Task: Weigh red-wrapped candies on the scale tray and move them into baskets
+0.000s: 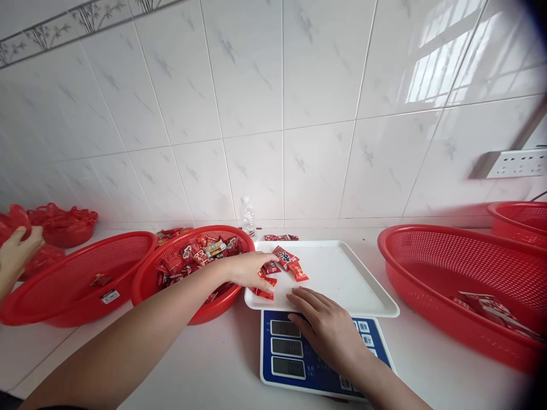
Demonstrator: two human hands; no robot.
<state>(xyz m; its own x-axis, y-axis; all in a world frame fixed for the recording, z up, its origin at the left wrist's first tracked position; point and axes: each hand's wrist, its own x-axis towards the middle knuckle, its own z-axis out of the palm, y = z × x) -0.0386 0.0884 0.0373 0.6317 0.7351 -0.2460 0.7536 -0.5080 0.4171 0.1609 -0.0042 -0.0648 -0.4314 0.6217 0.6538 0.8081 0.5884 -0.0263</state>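
My left hand (252, 270) reaches over the left end of a white weighing tray (337, 279), thumb and fingers apart around several small red snack packets. A red packet with dark lettering (282, 257) lies by its fingertips, and an orange-red packet (298, 271) lies just right of it. Another red packet (267, 295) sits under the thumb; whether the hand touches it is hard to tell. My right hand (320, 319), fingers stretched out, lies at the tray's front edge above the blue scale panel (273, 364), holding nothing visible.
A red basket full of packets (188, 259) stands left of the tray, beside a red basket (141, 250) with one small packet. Another red basket (427, 285) at right holds flat packaging. A clear bottle (247, 216) stands behind. Far left, another person's hand (21, 253) holds red plastic.
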